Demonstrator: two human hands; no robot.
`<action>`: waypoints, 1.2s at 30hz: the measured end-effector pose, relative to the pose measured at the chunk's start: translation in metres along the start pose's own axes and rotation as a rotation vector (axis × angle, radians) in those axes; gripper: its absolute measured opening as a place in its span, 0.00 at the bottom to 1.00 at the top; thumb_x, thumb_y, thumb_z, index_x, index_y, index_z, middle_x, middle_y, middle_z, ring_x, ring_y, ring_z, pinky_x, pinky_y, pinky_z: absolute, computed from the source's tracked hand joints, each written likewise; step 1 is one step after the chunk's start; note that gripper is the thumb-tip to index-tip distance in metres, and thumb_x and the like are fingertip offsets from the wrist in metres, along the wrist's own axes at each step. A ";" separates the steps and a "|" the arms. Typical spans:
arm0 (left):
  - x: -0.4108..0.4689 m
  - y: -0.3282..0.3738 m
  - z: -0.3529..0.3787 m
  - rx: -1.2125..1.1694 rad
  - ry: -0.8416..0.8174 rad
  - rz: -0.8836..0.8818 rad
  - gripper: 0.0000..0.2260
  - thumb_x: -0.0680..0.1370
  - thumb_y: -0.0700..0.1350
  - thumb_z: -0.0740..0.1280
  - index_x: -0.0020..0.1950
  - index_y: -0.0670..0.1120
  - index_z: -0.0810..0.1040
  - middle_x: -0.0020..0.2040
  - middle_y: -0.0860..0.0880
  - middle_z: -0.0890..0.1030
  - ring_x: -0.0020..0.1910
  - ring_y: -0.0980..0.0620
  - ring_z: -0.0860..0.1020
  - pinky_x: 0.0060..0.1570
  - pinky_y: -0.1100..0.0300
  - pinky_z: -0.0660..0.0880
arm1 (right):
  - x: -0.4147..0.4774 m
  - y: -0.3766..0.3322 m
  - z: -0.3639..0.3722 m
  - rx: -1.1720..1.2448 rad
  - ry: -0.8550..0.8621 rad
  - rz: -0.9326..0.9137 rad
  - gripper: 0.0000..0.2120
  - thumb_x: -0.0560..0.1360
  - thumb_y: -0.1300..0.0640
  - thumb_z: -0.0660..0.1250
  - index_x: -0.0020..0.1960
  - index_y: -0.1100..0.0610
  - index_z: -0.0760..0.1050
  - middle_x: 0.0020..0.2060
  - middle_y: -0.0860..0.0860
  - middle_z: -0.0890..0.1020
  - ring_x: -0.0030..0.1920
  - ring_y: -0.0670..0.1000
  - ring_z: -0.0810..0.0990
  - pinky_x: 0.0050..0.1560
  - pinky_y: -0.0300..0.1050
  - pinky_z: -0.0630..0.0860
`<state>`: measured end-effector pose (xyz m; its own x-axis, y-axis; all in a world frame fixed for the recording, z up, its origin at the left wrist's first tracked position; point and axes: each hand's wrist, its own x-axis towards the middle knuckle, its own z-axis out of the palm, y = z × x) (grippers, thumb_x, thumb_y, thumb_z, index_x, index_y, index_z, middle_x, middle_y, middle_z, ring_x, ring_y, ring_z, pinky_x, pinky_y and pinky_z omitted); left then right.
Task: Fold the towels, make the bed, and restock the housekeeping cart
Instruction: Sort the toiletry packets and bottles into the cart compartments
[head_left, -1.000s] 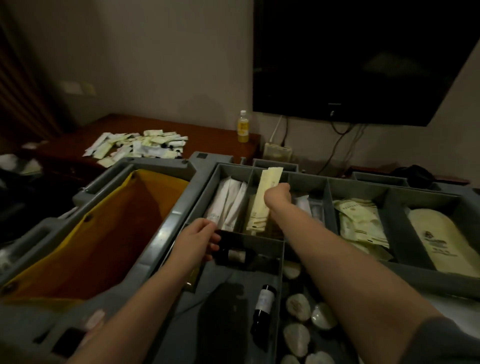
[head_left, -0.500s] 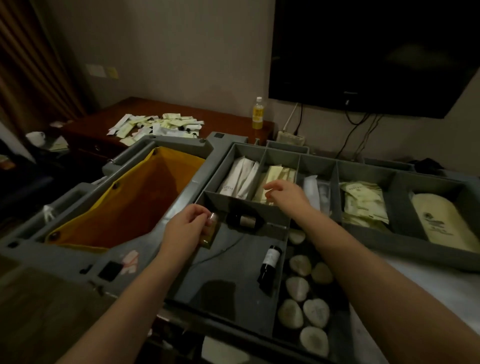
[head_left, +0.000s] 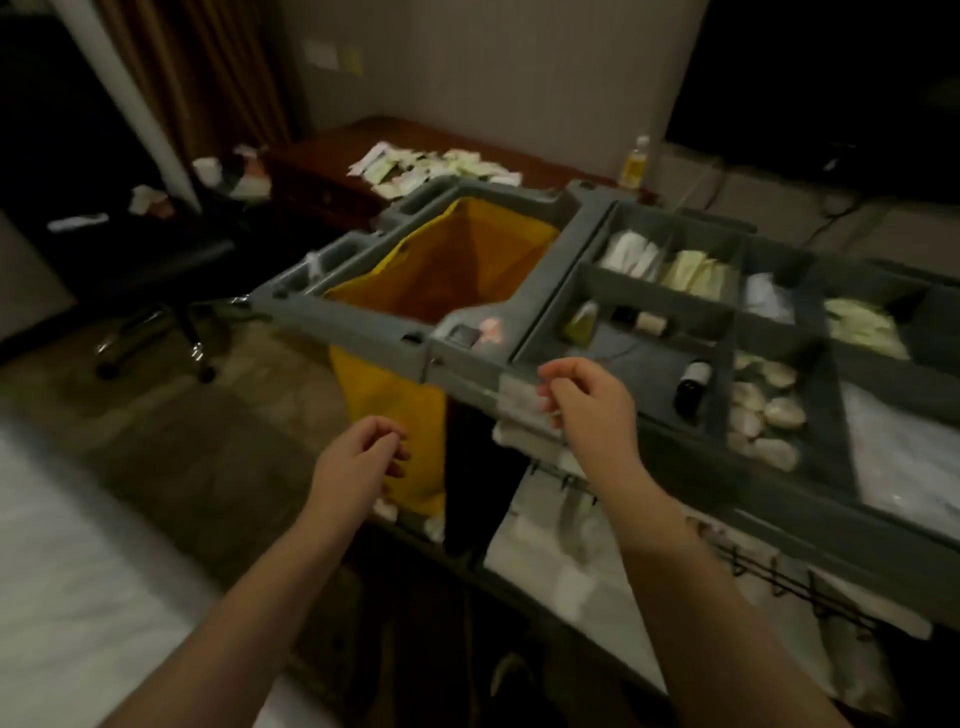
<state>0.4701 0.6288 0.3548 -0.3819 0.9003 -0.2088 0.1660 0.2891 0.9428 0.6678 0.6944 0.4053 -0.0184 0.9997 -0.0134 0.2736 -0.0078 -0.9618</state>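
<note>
Now that the cream sachets (head_left: 696, 273) lie in a rear compartment of the housekeeping cart (head_left: 363, 332), the left hand (head_left: 358, 457) and right hand (head_left: 587, 405), withdrawn from it, hang loosely curled and empty, while loose sachets (head_left: 431, 169) on the desk (head_left: 322, 176) suggest restocking continues.

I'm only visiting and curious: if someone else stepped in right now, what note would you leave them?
Hands: left hand and right hand both loosely curled, holding nothing, just short of the cart.
Done: its compartments hold white sachets, yellow sachets, small bottles and soaps.
Left: a pile of sachets lies on the desk, likely to be moved over.
Folding and bed-making: cannot be judged from this view.
</note>
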 end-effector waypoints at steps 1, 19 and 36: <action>-0.005 -0.018 -0.014 0.007 0.024 -0.044 0.10 0.80 0.38 0.59 0.42 0.47 0.76 0.38 0.48 0.78 0.34 0.52 0.75 0.32 0.61 0.69 | -0.009 0.012 0.018 0.000 -0.036 0.042 0.13 0.78 0.66 0.58 0.41 0.52 0.76 0.35 0.50 0.79 0.35 0.46 0.77 0.34 0.36 0.73; 0.070 -0.237 -0.193 -0.047 0.457 -0.833 0.13 0.78 0.38 0.58 0.38 0.50 0.75 0.34 0.49 0.79 0.35 0.48 0.77 0.40 0.58 0.70 | 0.089 0.146 0.393 -0.807 -1.121 0.344 0.16 0.81 0.61 0.55 0.63 0.67 0.74 0.57 0.62 0.77 0.53 0.57 0.75 0.59 0.48 0.71; 0.331 -0.248 -0.457 0.154 0.404 -0.891 0.10 0.79 0.42 0.59 0.52 0.42 0.79 0.50 0.42 0.82 0.50 0.44 0.80 0.52 0.55 0.75 | 0.277 0.027 0.765 -0.748 -1.187 0.226 0.10 0.78 0.64 0.58 0.46 0.60 0.78 0.39 0.55 0.77 0.45 0.54 0.75 0.38 0.41 0.69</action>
<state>-0.1134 0.7068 0.1709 -0.7017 0.1627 -0.6936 -0.2269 0.8718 0.4341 -0.0658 0.9544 0.1665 -0.5871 0.3649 -0.7226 0.8087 0.2243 -0.5438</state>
